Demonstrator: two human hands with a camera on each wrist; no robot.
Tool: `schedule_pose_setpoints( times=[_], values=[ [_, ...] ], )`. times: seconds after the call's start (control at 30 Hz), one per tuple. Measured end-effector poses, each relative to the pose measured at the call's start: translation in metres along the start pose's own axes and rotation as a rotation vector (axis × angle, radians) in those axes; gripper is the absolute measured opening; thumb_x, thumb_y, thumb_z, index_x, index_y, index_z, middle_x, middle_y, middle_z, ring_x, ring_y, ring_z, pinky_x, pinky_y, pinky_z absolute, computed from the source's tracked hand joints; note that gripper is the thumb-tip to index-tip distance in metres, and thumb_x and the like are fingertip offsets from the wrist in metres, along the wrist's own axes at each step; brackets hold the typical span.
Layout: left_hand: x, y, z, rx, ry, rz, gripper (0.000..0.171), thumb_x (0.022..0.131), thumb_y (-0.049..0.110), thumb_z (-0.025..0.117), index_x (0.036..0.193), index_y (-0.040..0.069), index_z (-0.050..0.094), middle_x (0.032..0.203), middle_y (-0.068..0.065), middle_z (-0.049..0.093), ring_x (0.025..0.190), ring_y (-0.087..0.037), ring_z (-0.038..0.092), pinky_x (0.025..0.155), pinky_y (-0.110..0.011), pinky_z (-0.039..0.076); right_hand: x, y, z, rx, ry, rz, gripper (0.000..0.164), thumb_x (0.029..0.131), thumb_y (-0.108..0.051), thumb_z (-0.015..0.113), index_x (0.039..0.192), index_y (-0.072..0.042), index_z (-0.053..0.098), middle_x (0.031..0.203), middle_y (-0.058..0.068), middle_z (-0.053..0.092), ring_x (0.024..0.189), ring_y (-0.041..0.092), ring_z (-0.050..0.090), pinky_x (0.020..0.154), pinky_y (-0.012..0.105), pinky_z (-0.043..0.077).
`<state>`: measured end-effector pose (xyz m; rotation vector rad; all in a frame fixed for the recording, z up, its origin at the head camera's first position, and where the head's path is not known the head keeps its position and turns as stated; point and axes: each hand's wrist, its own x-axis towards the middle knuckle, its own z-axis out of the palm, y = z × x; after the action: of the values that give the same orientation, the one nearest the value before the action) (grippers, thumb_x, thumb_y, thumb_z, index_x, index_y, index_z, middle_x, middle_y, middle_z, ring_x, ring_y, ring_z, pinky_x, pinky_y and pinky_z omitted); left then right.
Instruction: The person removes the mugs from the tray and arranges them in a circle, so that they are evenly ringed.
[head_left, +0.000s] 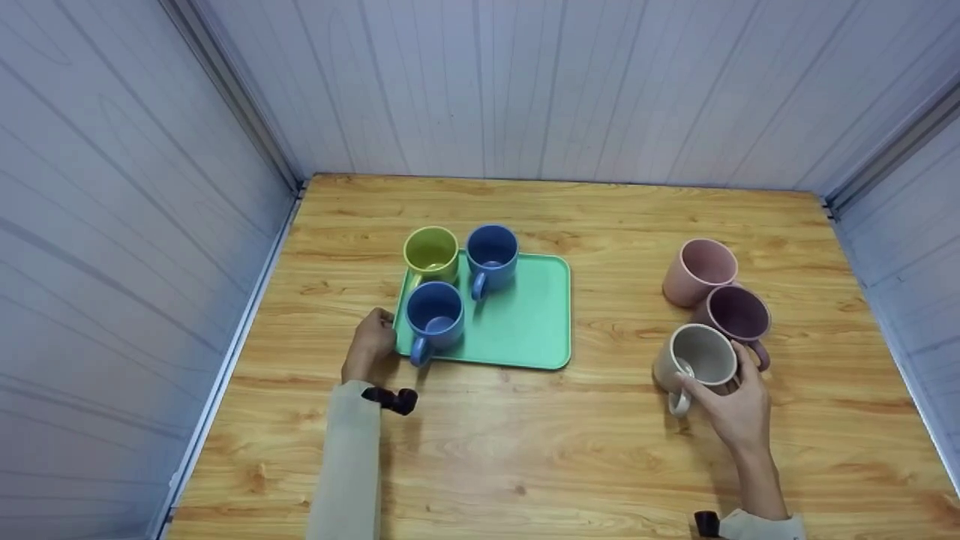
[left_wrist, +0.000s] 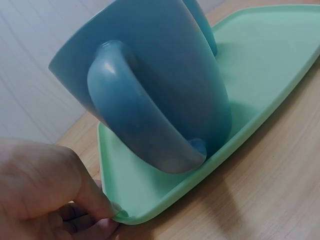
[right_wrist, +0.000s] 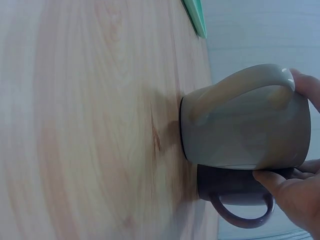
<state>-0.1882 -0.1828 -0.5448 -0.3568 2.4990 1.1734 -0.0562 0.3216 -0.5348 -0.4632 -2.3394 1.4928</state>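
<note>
Grey mug (head_left: 697, 352), right in the grasp of the right hand (head_left: 739, 409)! Clamped between a thumb on the handle side and fingers wrapped round the opposite flank, squeezed in beside the plum mug (head_left: 739, 311). Held at the right-hand part of the table (head_left: 525, 450), well apart from the green tray (head_left: 517, 322), handle (head_left: 680, 403) pointing toward the near side. Base touching the wood or just off it? Can't tell from these angles. Across now to the left hand (head_left: 371, 341), curled in tight, pinching the tray by the rim at its near left corner: looks like a steadying hold. Out a little further: plum mug just beside the grey one, contact too hidden to call, and pink mug (head_left: 701, 266) close behind that. On the tray, a blue mug (head_left: 435, 311) near the pinched corner, handle toward the near edge; a yellow-green mug (head_left: 431, 251) behind it at the far left; a second blue mug (head_left: 491, 251) alongside, toward the far edge. Seems to be the grip-and-lift step, judging by that wrap of the fingers. Next, probably calls for a straight, level lift, clear of the plum mug without a knock, with grip firm and tray corner steady.
</note>
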Motion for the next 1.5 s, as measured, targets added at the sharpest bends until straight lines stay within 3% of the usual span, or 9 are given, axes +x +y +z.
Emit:
schedule_pose_setpoints(
  times=[0.4,0.6,0.8,1.2,1.5],
  values=[
    [0.0,-0.001,0.001,-0.028,-0.008,-0.016,0.037,0.092,0.003,0.032,0.125,-0.002,0.047,0.122,-0.018,0.051,0.114,-0.029,0.047,0.101,-0.043,0.038,-0.005,0.003,-0.01,0.037,0.029,0.05,0.086,0.067,-0.002,0.084,0.141,-0.009,0.042,0.13,0.009,0.051,0.114,0.013,0.053,0.087,0.009,0.043],
    [-0.001,0.0,0.0,-0.044,-0.025,-0.029,0.039,0.091,0.002,0.032,0.128,-0.001,0.045,0.126,-0.019,0.05,0.114,-0.029,0.046,0.1,-0.043,0.039,-0.005,0.005,-0.013,0.068,0.033,0.018,0.082,0.065,0.002,0.084,0.138,-0.007,0.046,0.145,0.004,0.042,0.118,0.015,0.051,0.09,0.01,0.043],
    [-0.001,0.0,0.0,-0.009,-0.01,0.001,0.036,0.096,0.006,0.029,0.127,-0.003,0.046,0.13,-0.023,0.05,0.11,-0.03,0.047,0.091,-0.04,0.041,-0.01,-0.008,-0.015,0.053,0.042,0.041,0.081,0.065,0.002,0.084,0.137,-0.005,0.047,0.142,0.008,0.045,0.119,0.02,0.051,0.087,0.009,0.043],
    [-0.002,0.0,0.0,-0.025,-0.015,-0.002,0.036,0.097,0.007,0.027,0.126,-0.003,0.046,0.131,-0.022,0.049,0.119,-0.032,0.046,0.103,-0.045,0.037,-0.016,-0.018,-0.014,0.065,0.054,0.007,0.08,0.065,0.003,0.083,0.136,-0.002,0.047,0.147,0.01,0.04,0.117,0.019,0.051,0.089,0.009,0.043],
    [-0.002,0.0,-0.001,-0.028,-0.022,-0.006,0.037,0.096,0.007,0.027,0.127,-0.003,0.045,0.126,-0.021,0.05,0.113,-0.03,0.047,0.098,-0.043,0.04,-0.016,-0.016,-0.014,0.074,0.064,-0.013,0.081,0.066,0.006,0.082,0.138,0.0,0.045,0.146,0.014,0.041,0.114,0.016,0.052,0.087,0.008,0.043]
  ],
)
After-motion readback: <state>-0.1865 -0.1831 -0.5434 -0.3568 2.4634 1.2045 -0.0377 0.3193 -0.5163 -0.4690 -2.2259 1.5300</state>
